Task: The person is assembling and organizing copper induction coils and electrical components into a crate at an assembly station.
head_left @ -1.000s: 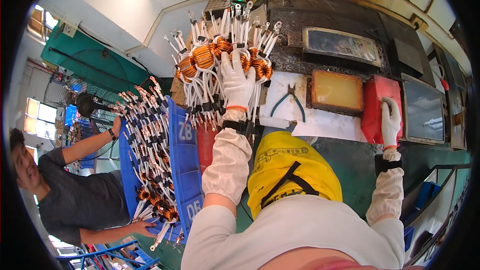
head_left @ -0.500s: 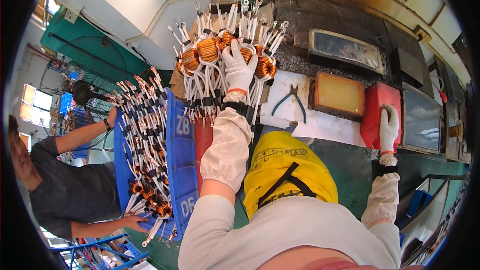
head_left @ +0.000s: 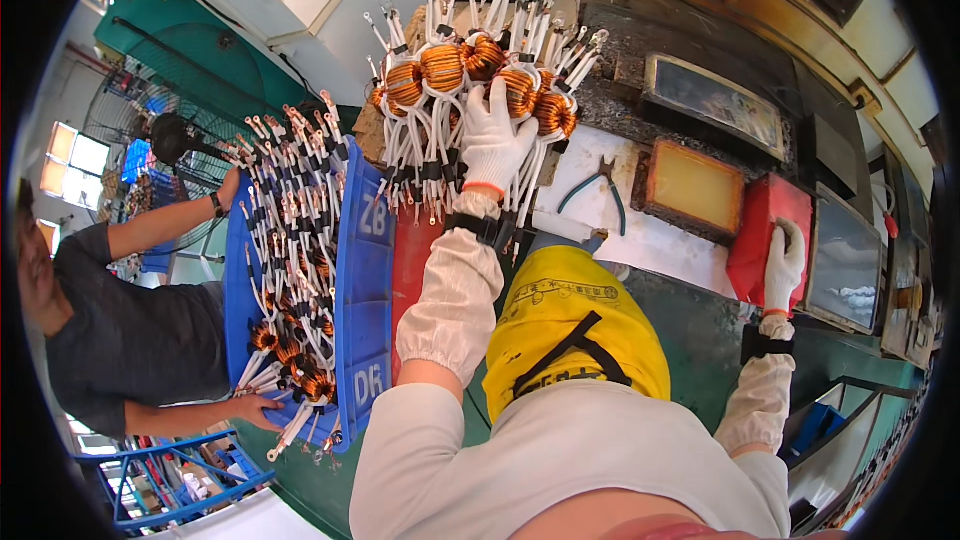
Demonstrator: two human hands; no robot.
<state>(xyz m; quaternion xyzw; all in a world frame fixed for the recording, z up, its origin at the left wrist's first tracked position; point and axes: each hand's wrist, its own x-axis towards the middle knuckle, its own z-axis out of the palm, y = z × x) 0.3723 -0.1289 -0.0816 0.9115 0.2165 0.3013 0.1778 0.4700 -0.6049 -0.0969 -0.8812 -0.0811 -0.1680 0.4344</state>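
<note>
My left hand (head_left: pixel 496 148), in a white glove, lies with fingers stretched out against a row of copper-wound toroidal coils (head_left: pixel 442 68). The coils have thick white leads, with ring terminals at the ends, pointing up and hanging down. Its fingertips touch the coils near the middle of the row; no grip round one shows. My right hand (head_left: pixel 785 262), also gloved, rests with fingers extended on the right side of a red box-shaped block (head_left: pixel 758 230). Its thumb is hidden. Cutting pliers (head_left: pixel 602 195) with dark green handles lie open between the two hands.
At left a co-worker (head_left: pixel 130 330) holds a blue crate (head_left: pixel 365 290) packed with similar coils. A framed tray with a yellowish surface (head_left: pixel 693 188) sits left of the red block; a dark glass-topped panel (head_left: pixel 715 105) lies behind. My yellow apron (head_left: pixel 575 330) bulges against the bench edge.
The whole view has shifted slightly, carrying the bench things rightward. My left hand has slid a little toward me along the coils. My right hand stays on the red block.
</note>
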